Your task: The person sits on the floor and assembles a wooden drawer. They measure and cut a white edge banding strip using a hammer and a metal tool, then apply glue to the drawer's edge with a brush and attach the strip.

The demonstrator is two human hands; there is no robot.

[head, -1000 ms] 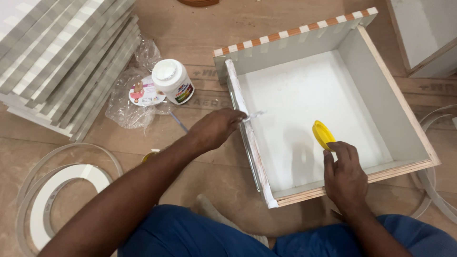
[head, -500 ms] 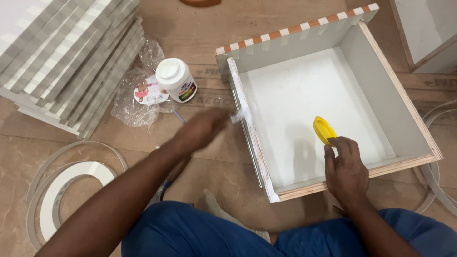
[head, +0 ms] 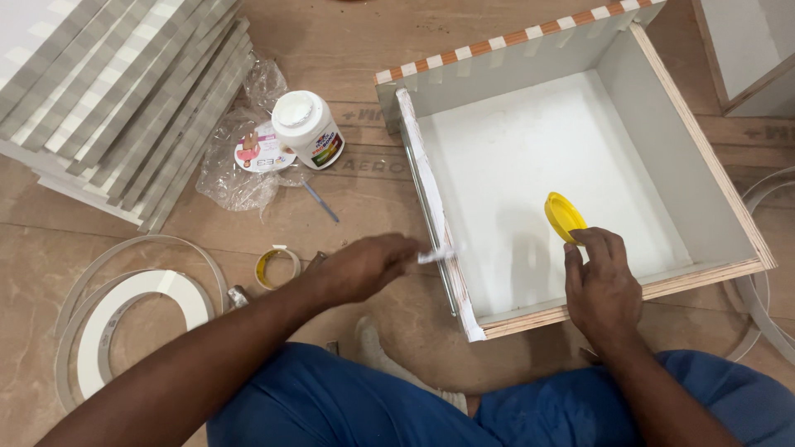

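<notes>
The person sits on the brown floor [head: 348,41] with a shallow grey-white plywood drawer box [head: 729,240] open in front of the knees. The left hand [head: 364,266] is blurred; its fingers are closed, pinching something small and white [head: 432,257] against the box's left wall edge [head: 426,178], which is coated in a wet white layer. The right hand [head: 600,285] rests over the near wall, fingertips pinching a round yellow plastic lid [head: 565,217] tilted inside the box. A white glue jar [head: 308,128] stands on crinkled clear plastic [head: 240,165] off the box's far-left corner, beside a stack of grey-and-white striped panels [head: 108,91]. Coils of white edge banding [head: 132,319] lie by the left arm. To my eye, the wet layer could smear down the wall or onto the sleeve-less forearm if the stroke wanders, and the tilted lid could drip inside.
</notes>
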